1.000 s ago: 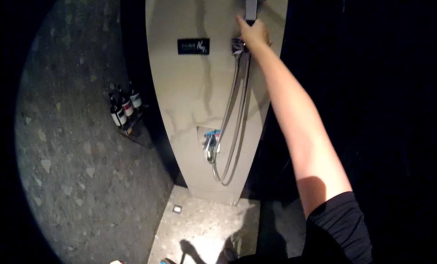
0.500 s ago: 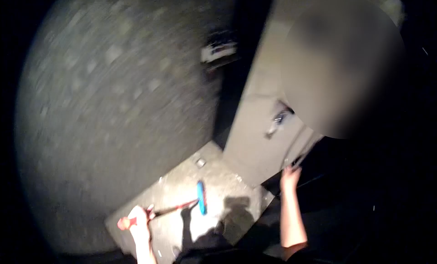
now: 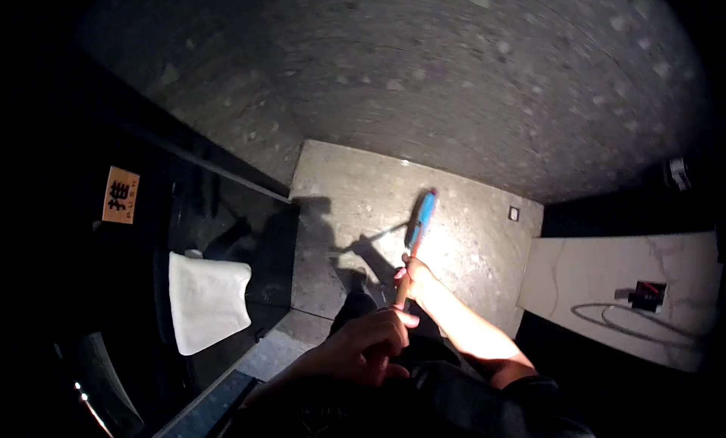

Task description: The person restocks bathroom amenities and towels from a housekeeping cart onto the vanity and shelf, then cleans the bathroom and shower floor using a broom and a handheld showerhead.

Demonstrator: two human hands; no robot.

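Note:
A long-handled floor brush (image 3: 421, 219) with a blue head reaches out over the brightly lit tiled floor (image 3: 340, 181). Its reddish handle slants back toward my body. My left hand (image 3: 370, 341) is closed around the upper end of the handle, close to me. Farther down the handle, my right hand (image 3: 414, 278) grips it with bent fingers. The underside of the head is hidden, so its bristles cannot be made out.
Dark stone walls (image 3: 423, 83) border the floor at the back. A small square drain (image 3: 513, 213) lies at the right. Beyond it, a pale marbled panel (image 3: 582, 264) carries a coiled shower hose (image 3: 605, 317). On the left are a white towel (image 3: 208, 298) and an orange PUSH sign (image 3: 121, 196).
My right hand has left the shower hose and now holds the brush handle along with my left. The view has turned, bringing the towel and sign into sight.

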